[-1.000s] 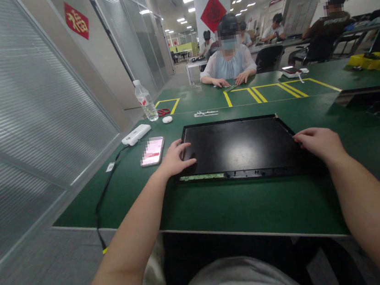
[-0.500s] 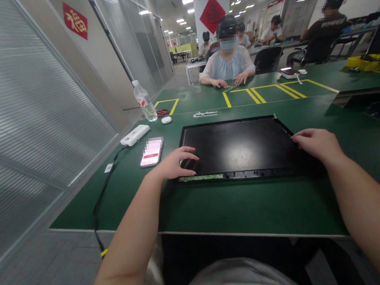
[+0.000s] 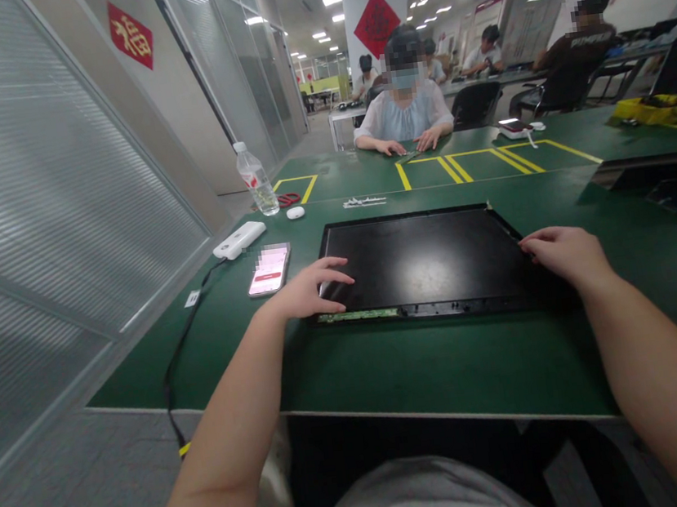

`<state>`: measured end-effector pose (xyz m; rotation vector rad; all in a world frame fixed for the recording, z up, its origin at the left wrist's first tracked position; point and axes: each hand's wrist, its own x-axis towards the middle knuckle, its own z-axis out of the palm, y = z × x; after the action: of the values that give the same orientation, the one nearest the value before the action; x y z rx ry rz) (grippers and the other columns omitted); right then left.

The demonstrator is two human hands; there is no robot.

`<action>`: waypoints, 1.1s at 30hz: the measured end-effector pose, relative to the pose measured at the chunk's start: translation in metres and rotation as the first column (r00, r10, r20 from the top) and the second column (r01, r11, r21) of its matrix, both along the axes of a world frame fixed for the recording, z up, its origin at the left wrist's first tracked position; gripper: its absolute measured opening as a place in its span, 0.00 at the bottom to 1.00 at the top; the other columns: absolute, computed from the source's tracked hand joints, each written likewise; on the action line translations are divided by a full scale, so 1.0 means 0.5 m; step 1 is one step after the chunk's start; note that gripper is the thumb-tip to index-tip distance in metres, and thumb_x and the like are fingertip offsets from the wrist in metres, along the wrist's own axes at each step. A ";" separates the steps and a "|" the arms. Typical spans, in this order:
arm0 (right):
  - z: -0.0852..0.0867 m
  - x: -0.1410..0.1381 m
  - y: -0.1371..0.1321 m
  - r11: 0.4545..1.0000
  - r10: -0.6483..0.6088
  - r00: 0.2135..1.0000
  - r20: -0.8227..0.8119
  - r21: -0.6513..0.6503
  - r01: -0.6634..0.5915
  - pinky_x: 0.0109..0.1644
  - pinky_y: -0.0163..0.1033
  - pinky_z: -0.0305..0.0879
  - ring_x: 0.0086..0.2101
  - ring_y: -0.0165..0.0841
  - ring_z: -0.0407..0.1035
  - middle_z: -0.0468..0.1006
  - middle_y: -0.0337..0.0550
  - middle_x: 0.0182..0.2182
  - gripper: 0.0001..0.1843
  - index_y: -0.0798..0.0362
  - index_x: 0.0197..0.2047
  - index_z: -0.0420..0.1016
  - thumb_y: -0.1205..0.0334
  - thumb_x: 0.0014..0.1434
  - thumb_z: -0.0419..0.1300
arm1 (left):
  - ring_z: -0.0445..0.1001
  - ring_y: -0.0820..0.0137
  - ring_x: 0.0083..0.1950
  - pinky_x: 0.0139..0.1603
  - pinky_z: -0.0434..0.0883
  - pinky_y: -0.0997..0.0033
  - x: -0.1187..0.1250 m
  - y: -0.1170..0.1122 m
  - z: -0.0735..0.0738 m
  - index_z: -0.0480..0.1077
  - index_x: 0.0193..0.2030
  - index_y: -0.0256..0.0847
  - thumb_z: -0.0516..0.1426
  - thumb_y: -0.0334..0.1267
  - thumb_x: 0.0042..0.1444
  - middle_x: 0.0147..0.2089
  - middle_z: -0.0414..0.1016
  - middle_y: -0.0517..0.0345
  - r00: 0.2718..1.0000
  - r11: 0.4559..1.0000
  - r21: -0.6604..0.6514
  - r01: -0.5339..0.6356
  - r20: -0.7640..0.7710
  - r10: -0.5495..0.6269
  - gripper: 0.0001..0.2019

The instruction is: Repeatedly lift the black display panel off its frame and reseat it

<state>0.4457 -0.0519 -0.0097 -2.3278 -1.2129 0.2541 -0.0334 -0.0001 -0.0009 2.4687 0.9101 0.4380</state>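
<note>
A black, framed screen panel [image 3: 426,263] lies flat on the green table in front of me, with a narrow green circuit board [image 3: 362,315] along the left of its near edge. My left hand [image 3: 311,288] rests over the panel's left side, fingers spread, their tips at its surface and near corner. At the right edge, my right hand [image 3: 564,252] is closed, thumb and fingers pinched on the panel's rim. What lies under the right fingertips is partly hidden.
Left of the panel are a phone [image 3: 269,269], a white power bank [image 3: 239,240] with a black cable, a white earbud case [image 3: 295,213], red-handled scissors [image 3: 289,199] and a water bottle [image 3: 257,183]. Small white strips [image 3: 364,201] lie beyond the panel. A person [image 3: 403,106] sits opposite.
</note>
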 end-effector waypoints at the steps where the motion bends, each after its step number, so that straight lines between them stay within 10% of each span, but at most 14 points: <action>1: 0.001 -0.001 -0.001 1.000 -0.007 1.000 -0.001 0.000 0.007 0.44 0.45 0.66 0.37 0.43 0.74 0.80 0.43 0.28 0.15 0.47 0.35 0.83 0.52 0.49 0.58 | 0.65 0.50 0.70 0.71 0.62 0.49 0.000 -0.001 0.001 0.79 0.55 0.47 0.70 0.45 0.50 0.72 0.63 0.47 1.000 1.000 0.003 -0.002 0.004 0.002 0.24; 22: 0.008 -0.010 -0.008 0.998 -0.035 0.996 -0.080 0.046 0.038 0.39 0.44 0.64 0.33 0.41 0.74 0.78 0.41 0.22 0.11 0.48 0.29 0.81 0.54 0.47 0.59 | 0.64 0.49 0.71 0.71 0.62 0.49 0.004 -0.005 0.003 0.76 0.59 0.46 0.70 0.46 0.47 0.72 0.63 0.45 0.996 0.996 -0.008 -0.086 -0.036 0.086 0.30; 33: -0.016 0.009 0.002 0.996 0.027 1.000 0.002 0.082 -0.027 0.40 0.44 0.67 0.32 0.41 0.75 0.80 0.42 0.24 0.14 0.48 0.32 0.83 0.52 0.48 0.58 | 0.67 0.49 0.68 0.71 0.62 0.50 0.005 0.020 -0.034 0.69 0.65 0.35 0.60 0.49 0.57 0.66 0.69 0.38 0.845 0.837 0.161 -0.523 -0.035 0.534 0.32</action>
<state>0.4500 -0.0510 -0.0177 -2.2432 -1.2323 0.2085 -0.0311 0.0101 -0.0180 2.3418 1.6635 0.6099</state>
